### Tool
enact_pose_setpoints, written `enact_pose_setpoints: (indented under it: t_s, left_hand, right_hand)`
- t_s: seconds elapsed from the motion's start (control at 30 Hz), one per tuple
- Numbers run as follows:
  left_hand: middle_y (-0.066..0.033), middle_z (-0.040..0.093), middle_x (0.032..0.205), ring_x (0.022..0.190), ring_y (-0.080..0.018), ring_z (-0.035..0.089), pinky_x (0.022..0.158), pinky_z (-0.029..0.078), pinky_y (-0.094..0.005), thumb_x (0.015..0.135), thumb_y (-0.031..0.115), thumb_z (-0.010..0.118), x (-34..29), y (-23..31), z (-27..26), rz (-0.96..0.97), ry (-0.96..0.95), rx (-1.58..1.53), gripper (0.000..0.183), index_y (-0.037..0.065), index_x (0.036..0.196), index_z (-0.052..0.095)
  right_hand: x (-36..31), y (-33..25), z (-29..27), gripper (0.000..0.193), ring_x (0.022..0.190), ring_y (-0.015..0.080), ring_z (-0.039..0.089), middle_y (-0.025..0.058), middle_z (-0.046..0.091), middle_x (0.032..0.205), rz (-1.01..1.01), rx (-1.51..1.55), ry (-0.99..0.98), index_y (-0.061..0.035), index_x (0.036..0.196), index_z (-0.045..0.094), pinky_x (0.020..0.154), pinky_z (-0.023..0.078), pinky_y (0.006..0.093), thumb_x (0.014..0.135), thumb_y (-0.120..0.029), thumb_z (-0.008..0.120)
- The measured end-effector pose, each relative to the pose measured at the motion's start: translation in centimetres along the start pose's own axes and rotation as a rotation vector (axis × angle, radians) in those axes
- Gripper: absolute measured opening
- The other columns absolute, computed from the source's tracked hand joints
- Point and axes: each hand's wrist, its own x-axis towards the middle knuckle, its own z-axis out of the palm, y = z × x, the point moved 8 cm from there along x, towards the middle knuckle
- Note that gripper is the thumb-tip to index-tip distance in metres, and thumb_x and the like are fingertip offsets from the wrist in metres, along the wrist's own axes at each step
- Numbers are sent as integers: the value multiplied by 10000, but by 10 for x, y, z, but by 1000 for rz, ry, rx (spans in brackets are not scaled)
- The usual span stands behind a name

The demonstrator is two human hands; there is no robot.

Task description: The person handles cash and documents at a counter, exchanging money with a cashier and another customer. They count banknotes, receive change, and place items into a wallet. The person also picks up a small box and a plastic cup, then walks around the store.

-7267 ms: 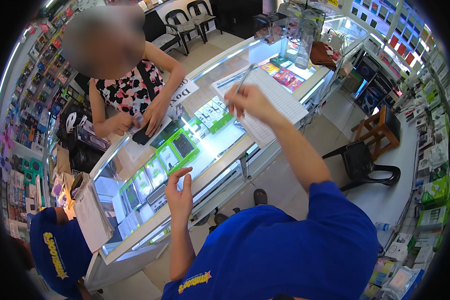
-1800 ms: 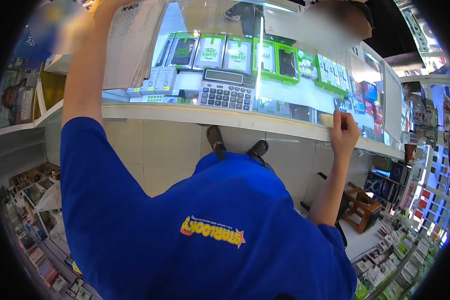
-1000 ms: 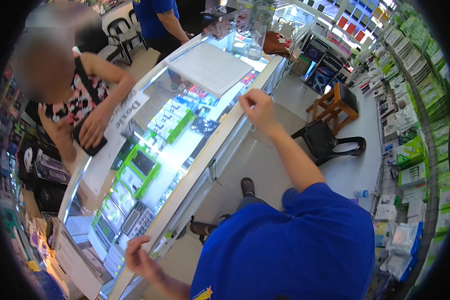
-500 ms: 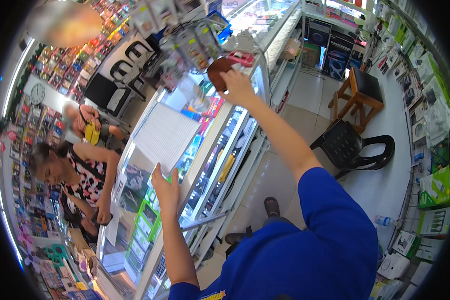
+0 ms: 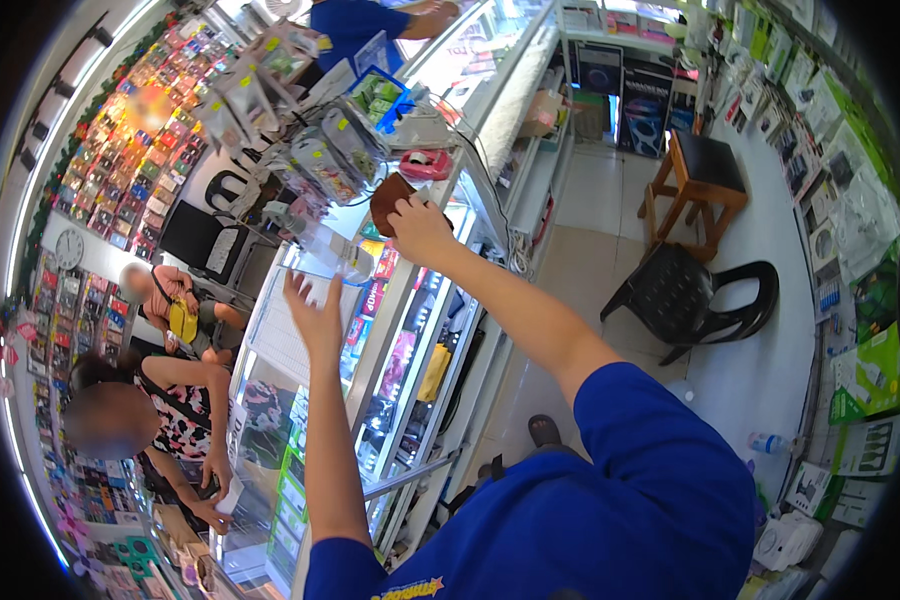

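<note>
My right hand (image 5: 422, 229) grips a brown leather-like piece (image 5: 387, 203) above the far part of the glass counter, beside a red tape dispenser (image 5: 424, 164). What kind of thing the brown piece is, I cannot tell. Short of it and to the left, my left hand (image 5: 316, 312) is raised with its fingers spread and nothing in it. A clear plastic container (image 5: 342, 252) stands just beyond its fingertips. Beneath and beside this hand, a white ruled sheet (image 5: 275, 320) lies on the counter, partly covered by my fingers.
The glass display counter (image 5: 368, 385) runs diagonally on my left. Across it a person (image 5: 185, 420) leans with both hands on the glass; another person (image 5: 175, 300) sits behind. A blue-sleeved person (image 5: 355, 30) works farther along. A black chair (image 5: 685, 300) and wooden stool (image 5: 705, 180) stand right.
My left hand has lifted off the ruled sheet and spread its fingers. My right hand still holds the brown piece. The view has shifted, bringing in the blue-sleeved person; the person opposite has turned their head.
</note>
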Motion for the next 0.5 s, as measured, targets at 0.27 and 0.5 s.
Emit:
enact_pose_setpoints:
  t_s: [0.27, 0.5]
  left_hand:
    - [-193, 691, 1240, 1085, -303, 688, 922, 560, -442, 839, 274, 878, 23, 19, 46, -51, 13, -153, 607, -42, 1268, 587]
    - [-134, 695, 1140, 1106, -241, 686, 973, 547, -411, 842, 141, 838, -111, 48, -65, 3, -15, -374, 458, 14, 1205, 590]
  right_hand:
    - [-13, 0, -15, 300, 1150, 302, 593, 86, 604, 1089, -35, 180, 15, -122, 1098, 722, 892, 510, 498, 841, -276, 747]
    - [-36, -24, -36, 220, 1069, 308, 589, 82, 585, 1023, -123, 204, 6, -107, 975, 701, 872, 488, 485, 831, -266, 749]
